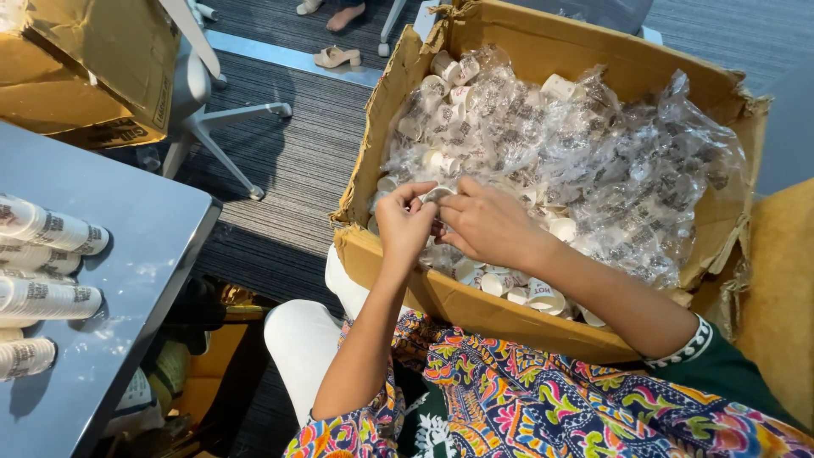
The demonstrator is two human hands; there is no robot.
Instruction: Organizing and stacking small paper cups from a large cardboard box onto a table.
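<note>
Both of our hands meet over the near edge of the cardboard box (pixel 543 59), fingers pinched together on one small white paper cup (pixel 437 195) between them. Our left hand (pixel 404 222) curls its thumb and fingers closed against the cup's rim, and our right hand (pixel 487 222) closes on it from the other side; how much of the cup sits inside the grip we cannot tell, since the fingers cover most of it. That cup lies at the front left of the box, just above the heap.

Under our hands the box is full of small white paper cups (pixel 509 288) with dark printed bands, many of them bundled in crinkled clear plastic wrap (pixel 627 161) that shines and folds over the pile. A few loose cups lie bare along the near wall. The box is brown corrugated card, its rim torn and soft at the corners, and it rests on our lap against the bright patterned cloth of our clothing (pixel 526 399).

To our left, on a smooth grey table (pixel 136 212), stacked sleeves of the same white cups (pixel 51 231) lie on their sides in rows. Beyond it sits another brown carton (pixel 93 59) with dark print, beside the white base of an office chair (pixel 220 127) on ribbed grey carpet
</note>
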